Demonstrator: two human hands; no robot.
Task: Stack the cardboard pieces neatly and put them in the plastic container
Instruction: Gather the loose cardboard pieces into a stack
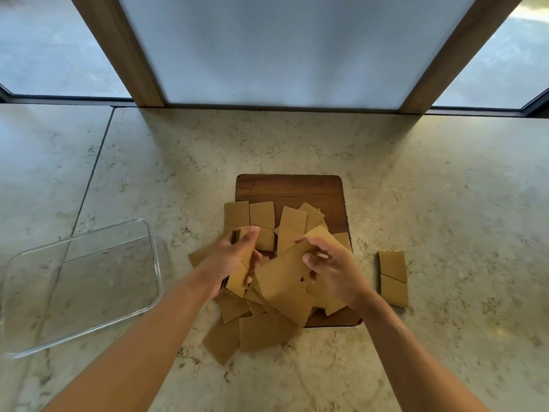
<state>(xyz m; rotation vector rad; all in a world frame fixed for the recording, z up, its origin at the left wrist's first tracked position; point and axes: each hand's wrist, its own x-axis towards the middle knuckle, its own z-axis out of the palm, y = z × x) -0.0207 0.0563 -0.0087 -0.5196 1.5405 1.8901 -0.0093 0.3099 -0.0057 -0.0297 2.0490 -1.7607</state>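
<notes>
Several tan cardboard pieces [264, 331] lie in a loose, overlapping heap on and around a dark wooden board [289, 188]. My left hand [231, 260] grips a small stack of pieces held on edge above the heap's left side. My right hand [329, 269] pinches one larger piece [285, 278] that tilts up over the heap, right beside the left hand. The clear plastic container [154, 257] stands at the left of the counter with nothing visible inside. Two cardboard pieces [393, 278] lie end to end to the right of the board.
The marble counter [445, 203] runs to a window with wooden posts at the back. A seam in the stone passes under the container.
</notes>
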